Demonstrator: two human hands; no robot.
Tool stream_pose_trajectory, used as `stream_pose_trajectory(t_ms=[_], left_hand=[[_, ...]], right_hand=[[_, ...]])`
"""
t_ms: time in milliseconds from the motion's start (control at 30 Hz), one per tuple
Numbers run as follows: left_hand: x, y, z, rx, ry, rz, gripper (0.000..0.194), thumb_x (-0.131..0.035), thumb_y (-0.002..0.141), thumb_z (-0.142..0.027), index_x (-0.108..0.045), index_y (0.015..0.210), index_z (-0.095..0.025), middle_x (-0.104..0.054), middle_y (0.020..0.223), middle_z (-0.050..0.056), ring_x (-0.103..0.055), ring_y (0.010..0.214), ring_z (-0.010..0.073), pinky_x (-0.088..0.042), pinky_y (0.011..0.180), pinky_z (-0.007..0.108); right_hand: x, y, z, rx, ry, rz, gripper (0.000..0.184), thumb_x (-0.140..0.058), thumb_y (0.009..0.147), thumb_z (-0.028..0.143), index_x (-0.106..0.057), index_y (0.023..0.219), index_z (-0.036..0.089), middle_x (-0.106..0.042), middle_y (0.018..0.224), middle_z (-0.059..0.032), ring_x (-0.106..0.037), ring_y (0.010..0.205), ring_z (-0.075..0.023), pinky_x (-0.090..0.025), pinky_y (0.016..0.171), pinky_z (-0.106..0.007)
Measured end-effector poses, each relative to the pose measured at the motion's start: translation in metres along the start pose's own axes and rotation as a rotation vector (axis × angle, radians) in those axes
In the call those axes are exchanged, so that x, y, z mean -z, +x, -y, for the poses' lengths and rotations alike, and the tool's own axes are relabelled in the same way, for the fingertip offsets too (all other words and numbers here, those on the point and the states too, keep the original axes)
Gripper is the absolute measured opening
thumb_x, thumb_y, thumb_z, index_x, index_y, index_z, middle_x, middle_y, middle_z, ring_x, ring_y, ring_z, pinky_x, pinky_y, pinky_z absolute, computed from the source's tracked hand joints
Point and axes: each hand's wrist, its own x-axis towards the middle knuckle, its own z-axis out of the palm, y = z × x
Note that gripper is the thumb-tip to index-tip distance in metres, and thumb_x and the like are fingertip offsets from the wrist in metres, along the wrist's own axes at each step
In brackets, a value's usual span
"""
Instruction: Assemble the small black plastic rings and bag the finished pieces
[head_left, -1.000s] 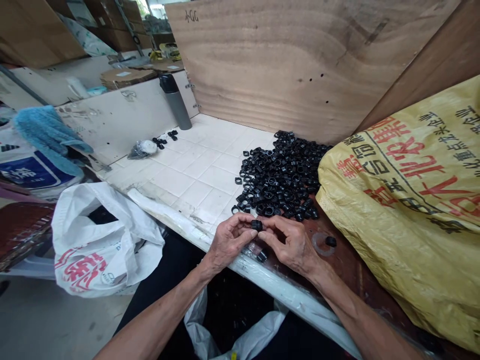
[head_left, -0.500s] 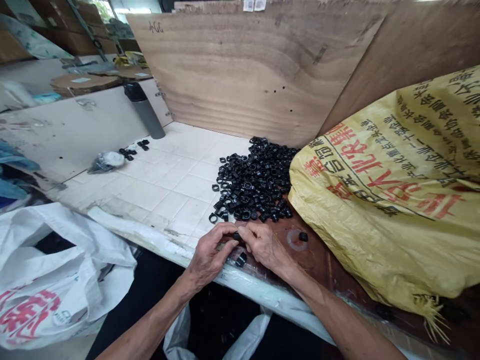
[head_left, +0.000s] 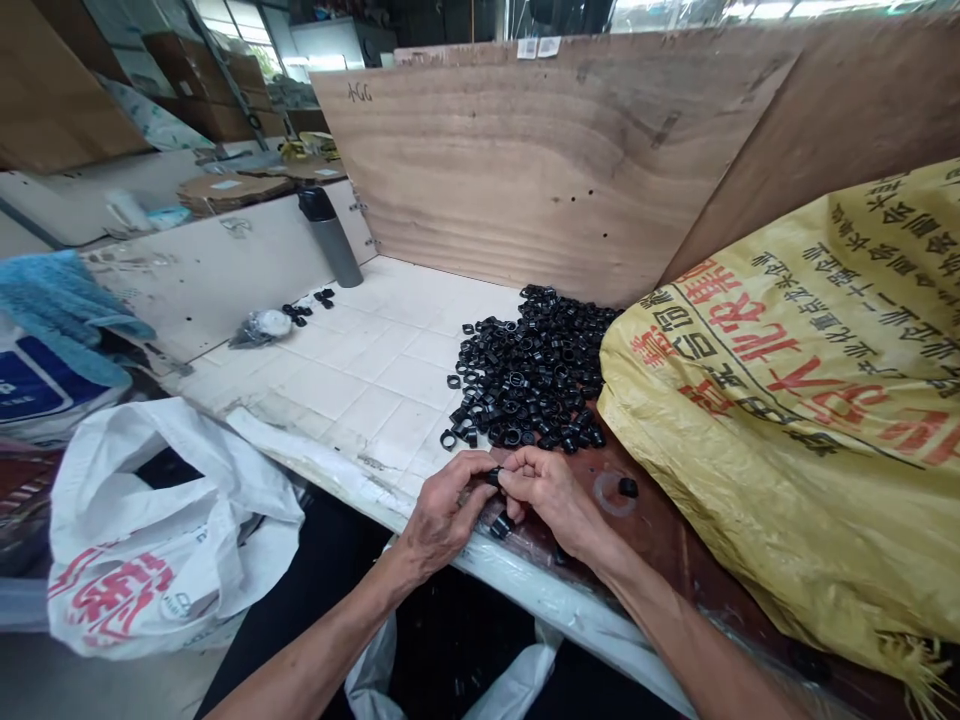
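My left hand (head_left: 450, 505) and my right hand (head_left: 551, 495) meet over the table's front edge, with a small black plastic ring (head_left: 493, 477) pinched between their fingertips. Fingers cover much of that ring. Just below them, a black ring-shaped part (head_left: 502, 525) lies near the edge. Beyond my hands spreads a heap of black plastic rings (head_left: 536, 365), some lying loose at its left side. A single black part (head_left: 628, 487) rests to the right of my right hand, on the brown surface.
A yellow printed sack (head_left: 787, 400) covers the right side. Behind the heap stands a wooden board (head_left: 555, 170). On the white tabletop (head_left: 330, 390) are a dark bottle (head_left: 334, 240) and a small plastic bag (head_left: 261, 327). A white bag (head_left: 172, 540) hangs at the left; an open bag (head_left: 371, 670) sits below.
The view has shifted, so the scene sits a little farther right and lower. Both hands stay together at the ring; my right fingers have changed their grip slightly.
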Motion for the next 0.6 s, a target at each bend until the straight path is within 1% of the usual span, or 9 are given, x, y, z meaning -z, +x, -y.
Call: stream_pose_trajectory(t_ms=[100,200,267,333,400,433,500,533,600], left_hand=[[0.001,0.004,-0.009,0.016,0.039,0.066,0.024,-0.056,0.088,-0.015,-0.064,0.11,-0.02,-0.068,0.102,0.007,-0.065,0.094,0.0194,-0.052,0.086,0.033],[-0.002,0.011,-0.016,0.229,0.019,0.123,0.012,-0.059,0.088,-0.024,-0.068,0.087,-0.017,-0.067,0.077,0.002,-0.063,0.069,0.0157,-0.05,0.065,0.026],[-0.004,0.015,-0.014,0.357,0.003,0.005,0.016,-0.061,0.087,-0.031,-0.065,0.079,-0.017,-0.061,0.063,-0.001,-0.057,0.057,0.0134,-0.046,0.056,0.024],[-0.007,0.017,-0.008,0.414,0.007,-0.145,0.015,-0.063,0.086,-0.033,-0.062,0.089,-0.018,-0.056,0.059,-0.005,-0.053,0.051,0.0122,-0.044,0.053,0.023],[-0.008,0.018,0.001,0.392,0.07,-0.178,0.022,-0.063,0.085,-0.031,-0.061,0.103,-0.019,-0.055,0.061,-0.006,-0.052,0.052,0.0124,-0.044,0.054,0.024],[-0.009,0.019,0.005,0.365,0.119,-0.154,0.025,-0.063,0.085,-0.029,-0.06,0.109,-0.019,-0.055,0.063,-0.005,-0.053,0.054,0.0129,-0.045,0.055,0.025],[-0.009,0.022,0.01,0.293,0.229,-0.085,0.033,-0.062,0.085,-0.025,-0.059,0.117,-0.02,-0.057,0.068,-0.003,-0.055,0.06,0.0144,-0.046,0.06,0.026],[-0.009,0.024,0.011,0.254,0.278,-0.059,0.036,-0.061,0.086,-0.024,-0.059,0.121,-0.021,-0.057,0.071,-0.003,-0.056,0.063,0.0153,-0.047,0.062,0.027],[-0.011,0.028,0.012,0.188,0.354,-0.019,0.04,-0.06,0.087,-0.022,-0.057,0.127,-0.022,-0.061,0.076,-0.001,-0.058,0.067,0.0165,-0.047,0.066,0.029]], right_hand=[[0.01,0.0,0.003,-0.073,-0.055,0.045,0.025,-0.054,0.089,0.038,-0.056,0.072,0.019,-0.058,0.052,0.0026,-0.054,0.044,-0.0125,-0.043,0.048,-0.023],[0.034,-0.001,0.013,0.01,-0.498,-0.016,0.036,-0.057,0.088,0.042,-0.055,0.06,0.02,-0.056,0.047,0.0018,-0.05,0.041,-0.0121,-0.033,0.044,-0.023],[0.05,-0.001,0.019,0.107,-0.78,-0.122,0.035,-0.065,0.083,0.037,-0.055,0.055,0.02,-0.055,0.048,0.0015,-0.048,0.044,-0.0121,-0.028,0.044,-0.024],[0.059,0.001,0.02,0.182,-0.913,-0.203,0.027,-0.069,0.08,0.03,-0.058,0.057,0.02,-0.054,0.05,0.0022,-0.048,0.046,-0.0125,-0.029,0.046,-0.025],[0.058,0.005,0.016,0.293,-0.911,-0.236,0.008,-0.066,0.082,0.022,-0.064,0.074,0.021,-0.059,0.061,0.0018,-0.055,0.055,-0.0142,-0.039,0.053,-0.025],[0.055,0.008,0.012,0.374,-0.891,-0.239,0.006,-0.063,0.083,0.017,-0.066,0.087,0.021,-0.062,0.073,0.0002,-0.059,0.065,-0.0155,-0.044,0.061,-0.025],[0.044,0.012,0.002,0.52,-0.88,-0.208,0.029,-0.058,0.085,0.01,-0.062,0.111,0.021,-0.061,0.097,-0.0044,-0.062,0.085,-0.0177,-0.049,0.076,-0.028],[0.039,0.014,-0.003,0.558,-0.904,-0.182,0.033,-0.056,0.086,0.009,-0.06,0.116,0.021,-0.058,0.104,-0.0064,-0.061,0.09,-0.0185,-0.05,0.079,-0.029],[0.03,0.017,-0.011,0.565,-0.985,-0.156,0.025,-0.054,0.088,0.012,-0.06,0.112,0.019,-0.053,0.106,-0.0078,-0.06,0.087,-0.0189,-0.05,0.074,-0.029]])
